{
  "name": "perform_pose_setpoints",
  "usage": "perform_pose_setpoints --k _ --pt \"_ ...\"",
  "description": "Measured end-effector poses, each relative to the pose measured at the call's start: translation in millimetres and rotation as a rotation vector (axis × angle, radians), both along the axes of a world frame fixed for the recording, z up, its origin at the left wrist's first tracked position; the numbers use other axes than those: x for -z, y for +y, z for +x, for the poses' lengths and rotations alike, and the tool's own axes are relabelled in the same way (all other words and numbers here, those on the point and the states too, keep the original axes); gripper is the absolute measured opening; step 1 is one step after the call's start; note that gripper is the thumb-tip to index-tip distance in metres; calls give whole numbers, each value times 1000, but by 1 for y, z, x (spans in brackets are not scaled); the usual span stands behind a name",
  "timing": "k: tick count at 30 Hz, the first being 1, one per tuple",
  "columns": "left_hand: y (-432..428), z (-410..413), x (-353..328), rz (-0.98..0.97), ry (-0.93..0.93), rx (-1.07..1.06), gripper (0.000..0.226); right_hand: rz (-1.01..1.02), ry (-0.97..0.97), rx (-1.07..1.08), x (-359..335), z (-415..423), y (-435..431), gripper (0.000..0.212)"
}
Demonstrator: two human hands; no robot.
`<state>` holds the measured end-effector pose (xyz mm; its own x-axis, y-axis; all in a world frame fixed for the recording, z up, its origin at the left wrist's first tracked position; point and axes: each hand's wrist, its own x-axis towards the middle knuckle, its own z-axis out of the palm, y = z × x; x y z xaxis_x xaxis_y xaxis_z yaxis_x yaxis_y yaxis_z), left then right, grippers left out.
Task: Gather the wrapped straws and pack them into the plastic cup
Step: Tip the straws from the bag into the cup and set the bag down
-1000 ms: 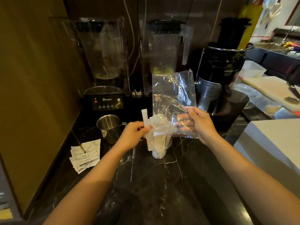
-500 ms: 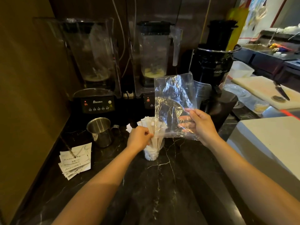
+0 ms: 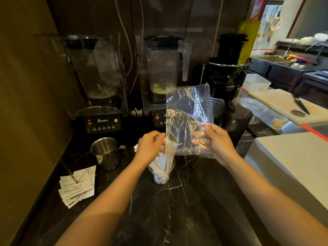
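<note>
- A clear plastic bag (image 3: 189, 119) is held up by the right hand (image 3: 215, 139), fingers pinched on its edge.
- The wrapped straws (image 3: 164, 163) stand in the plastic cup (image 3: 161, 176) on the table (image 3: 177, 219).
- The left hand (image 3: 150, 148) is curled over the straw tops; its grip cannot be told.

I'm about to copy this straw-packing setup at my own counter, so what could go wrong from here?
The plastic cup is small and light, and the wrapped straws fan out well above its rim, so a push from the left hand at their tops could tip it over.

The clear bag held up by the right hand hangs close over the straws and might snag them.

A steel pitcher stands close to the left, so a sideways swing could knock it.
</note>
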<state>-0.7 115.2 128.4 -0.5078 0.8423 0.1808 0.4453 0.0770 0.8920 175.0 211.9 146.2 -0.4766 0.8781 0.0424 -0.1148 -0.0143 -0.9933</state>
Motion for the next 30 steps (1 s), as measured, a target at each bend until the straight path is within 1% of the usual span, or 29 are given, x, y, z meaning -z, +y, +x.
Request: perform_pose_setpoints --k 2,3,7,9,10,13,15,17,19,21,23,24,26,30 --pt "1 11 -19 78 -138 102 9 2 13 7 -4 4 1 22" --pt "3 18 -25 93 -176 145 8 10 13 11 -6 6 2 21" --pt "14 41 -28 125 -197 229 20 56 -7 45 -6 22 8 16" --pt "20 51 -21 110 -227 247 30 149 -92 76 -1 33 14 14" --pt "22 56 -16 92 -224 250 35 200 -156 98 4 40 17 18" --pt "28 71 7 6 -163 269 48 297 -320 195 22 57 24 31" --pt "30 79 25 -81 -159 287 54 355 -400 244 37 66 28 30" --pt "32 88 43 -174 -147 301 63 365 -457 257 55 74 33 27" --pt "34 96 61 -247 -142 334 73 354 -549 232 72 81 38 23" --pt "37 103 78 -323 -129 369 79 376 -680 169 89 88 42 27" --pt "40 108 92 -397 -112 382 83 401 -777 109 105 94 46 20" --pt "42 110 98 -423 -103 377 84 414 -823 92 113 97 47 18" --pt "45 116 110 -457 -59 357 81 450 -925 68 127 100 50 24" --pt "47 124 124 -492 197 358 59 518 -1033 -27 149 101 51 27"
